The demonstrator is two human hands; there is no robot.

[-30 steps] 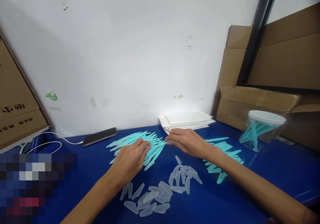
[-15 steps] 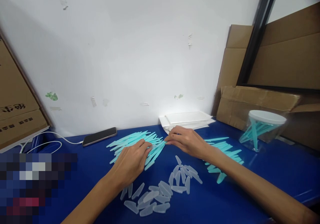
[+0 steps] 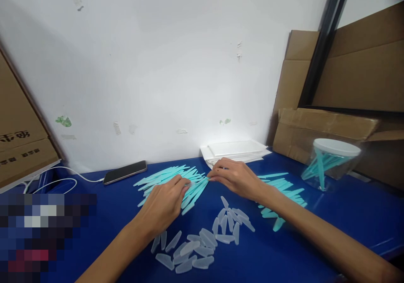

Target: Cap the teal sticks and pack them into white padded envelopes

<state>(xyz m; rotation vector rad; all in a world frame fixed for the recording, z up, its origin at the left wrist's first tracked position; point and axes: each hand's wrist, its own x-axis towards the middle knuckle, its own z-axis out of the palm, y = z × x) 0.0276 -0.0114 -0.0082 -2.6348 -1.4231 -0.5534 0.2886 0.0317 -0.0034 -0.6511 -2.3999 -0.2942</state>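
Pinched together just right of the frame's centre, the fingertips of the person's right hand (image 3: pixel 236 177) hold the end of a slim turquoise plastic strip (image 3: pixel 203 180). It runs left toward the bent fingers of the left hand (image 3: pixel 166 198), though I cannot tell from where I stand whether those close on it too. Under and around the left hand, near the middle of the frame, spreads a pile of matching turquoise strips (image 3: pixel 167 175), fanned out and overlapping. Another turquoise heap (image 3: pixel 284 188) lies right of centre, partly hidden by the right forearm. Below the hands, toward the bottom centre, frosted translucent blade-shaped pieces (image 3: pixel 203 250) are scattered on the glossy blue tabletop (image 3: pixel 268 257). Behind the right hand sits a stack of flat white sheets (image 3: pixel 236 149), near the white wall (image 3: pixel 158 64). A black-screened phone (image 3: pixel 125 172) with a white cable (image 3: pixel 90 177) rests left of centre. At the right edge, a clear jar with a white lid (image 3: pixel 337 147) contains more turquoise strips, and brown cardboard (image 3: pixel 362 72) rises behind it.
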